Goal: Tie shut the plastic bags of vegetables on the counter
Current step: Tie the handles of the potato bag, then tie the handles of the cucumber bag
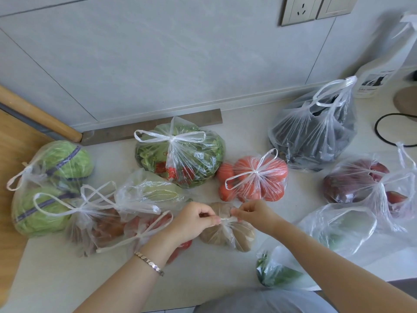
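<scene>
Left hand [194, 220], right hand [252, 214] — pinching bag [228, 237].

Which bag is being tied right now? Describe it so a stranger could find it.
On the pale counter, look just in front of the tied bag of tomatoes. The small bag of brown vegetables lies there, its neck pinched between the left hand and the right hand. No other bag has hands on it.

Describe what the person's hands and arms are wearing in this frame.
Both hands are bare: no gloves on the left hand or the right hand. The left forearm and right forearm are uncovered to the picture's edge, with no sleeve in view. The left wrist carries a silver-coloured bracelet of small flat links. No watch shows on either wrist.
</scene>
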`<action>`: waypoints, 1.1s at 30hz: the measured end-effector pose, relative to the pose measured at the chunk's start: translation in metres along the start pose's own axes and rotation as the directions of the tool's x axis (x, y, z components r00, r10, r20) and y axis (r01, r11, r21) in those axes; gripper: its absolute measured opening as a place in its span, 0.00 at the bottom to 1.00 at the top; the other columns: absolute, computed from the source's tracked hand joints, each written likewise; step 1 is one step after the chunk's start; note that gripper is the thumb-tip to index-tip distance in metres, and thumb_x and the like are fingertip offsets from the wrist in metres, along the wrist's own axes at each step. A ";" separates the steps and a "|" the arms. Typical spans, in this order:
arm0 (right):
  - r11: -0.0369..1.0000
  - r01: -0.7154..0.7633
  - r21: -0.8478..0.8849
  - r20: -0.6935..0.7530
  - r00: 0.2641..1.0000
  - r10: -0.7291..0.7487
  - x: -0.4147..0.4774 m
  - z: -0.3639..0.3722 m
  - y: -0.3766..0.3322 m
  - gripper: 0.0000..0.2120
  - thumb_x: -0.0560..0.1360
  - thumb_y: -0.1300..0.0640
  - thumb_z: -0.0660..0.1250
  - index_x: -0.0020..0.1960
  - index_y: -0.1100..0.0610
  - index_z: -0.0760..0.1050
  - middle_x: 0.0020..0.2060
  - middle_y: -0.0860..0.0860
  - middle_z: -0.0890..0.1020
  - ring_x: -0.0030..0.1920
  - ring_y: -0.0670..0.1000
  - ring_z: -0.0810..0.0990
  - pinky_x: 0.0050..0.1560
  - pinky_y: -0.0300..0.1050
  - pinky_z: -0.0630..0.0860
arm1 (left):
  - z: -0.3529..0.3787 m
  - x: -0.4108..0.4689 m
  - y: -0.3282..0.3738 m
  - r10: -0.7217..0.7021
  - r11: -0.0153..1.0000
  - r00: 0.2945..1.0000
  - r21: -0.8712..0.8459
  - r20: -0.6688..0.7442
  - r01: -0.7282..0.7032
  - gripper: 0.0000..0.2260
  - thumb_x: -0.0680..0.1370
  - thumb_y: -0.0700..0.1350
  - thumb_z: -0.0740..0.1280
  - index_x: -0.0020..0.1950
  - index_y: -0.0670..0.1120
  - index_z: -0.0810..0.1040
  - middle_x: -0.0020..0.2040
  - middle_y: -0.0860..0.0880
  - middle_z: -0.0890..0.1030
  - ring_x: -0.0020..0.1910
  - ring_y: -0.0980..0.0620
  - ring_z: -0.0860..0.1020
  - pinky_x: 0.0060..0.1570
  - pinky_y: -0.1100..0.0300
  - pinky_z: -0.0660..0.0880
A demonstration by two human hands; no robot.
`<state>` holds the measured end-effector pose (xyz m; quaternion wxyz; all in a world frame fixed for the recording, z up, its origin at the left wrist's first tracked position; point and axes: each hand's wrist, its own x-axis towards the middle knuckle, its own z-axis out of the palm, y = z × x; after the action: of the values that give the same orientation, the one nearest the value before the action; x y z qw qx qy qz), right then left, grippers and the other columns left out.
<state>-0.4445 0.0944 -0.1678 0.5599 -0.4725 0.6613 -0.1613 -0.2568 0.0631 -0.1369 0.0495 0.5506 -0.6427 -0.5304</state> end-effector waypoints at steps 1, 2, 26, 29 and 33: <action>1.000 -0.014 -0.010 -0.025 1.000 0.013 0.002 0.004 0.002 0.17 0.74 0.49 0.66 0.32 0.59 0.72 0.19 0.45 0.64 0.19 0.43 0.61 0.27 0.34 0.60 | 0.003 0.000 -0.002 -0.013 0.999 1.000 -0.040 -0.023 0.013 0.09 0.72 0.43 0.71 0.32 0.50 0.81 0.27 0.55 0.76 0.29 0.60 0.71 0.34 0.68 0.67; 0.999 -0.038 -0.020 -0.055 0.998 0.036 0.003 0.008 0.004 0.16 0.74 0.49 0.66 0.32 0.58 0.73 0.20 0.45 0.66 0.21 0.43 0.62 0.28 0.35 0.61 | 0.006 -0.001 -0.005 -0.039 0.996 0.998 -0.086 -0.039 0.035 0.11 0.72 0.41 0.70 0.30 0.51 0.79 0.25 0.55 0.74 0.27 0.59 0.69 0.33 0.68 0.66; 0.947 0.061 -0.314 -0.315 0.935 -0.165 -0.056 -0.071 -0.035 0.10 0.74 0.54 0.64 0.54 0.54 0.77 0.46 0.48 0.81 0.45 0.48 0.78 0.51 0.43 0.75 | 0.028 0.006 0.051 0.274 0.878 0.915 0.465 -0.296 -0.112 0.15 0.75 0.43 0.65 0.61 0.47 0.73 0.60 0.48 0.71 0.61 0.50 0.70 0.64 0.58 0.67; 0.875 0.056 -0.481 -0.265 0.942 -0.206 -0.092 -0.119 -0.037 0.13 0.74 0.49 0.65 0.55 0.54 0.76 0.47 0.46 0.79 0.47 0.47 0.78 0.57 0.46 0.75 | 0.058 -0.006 0.093 0.309 0.893 0.950 0.330 0.043 -0.305 0.15 0.75 0.48 0.66 0.62 0.50 0.72 0.58 0.54 0.73 0.58 0.57 0.71 0.55 0.72 0.67; 0.762 -0.085 -0.642 -0.173 0.984 -0.036 -0.120 -0.151 -0.019 0.31 0.66 0.34 0.65 0.63 0.49 0.71 0.56 0.46 0.76 0.51 0.46 0.73 0.61 0.48 0.72 | 0.100 -0.016 0.125 0.085 0.891 0.893 0.367 0.442 -0.267 0.32 0.70 0.62 0.68 0.69 0.52 0.64 0.63 0.54 0.70 0.60 0.54 0.71 0.57 0.60 0.69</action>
<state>-0.5795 0.1343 -0.0344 0.3045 -0.6118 0.7287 0.0434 -0.3974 0.1168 -0.0804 -0.1581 0.3610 -0.7849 -0.4781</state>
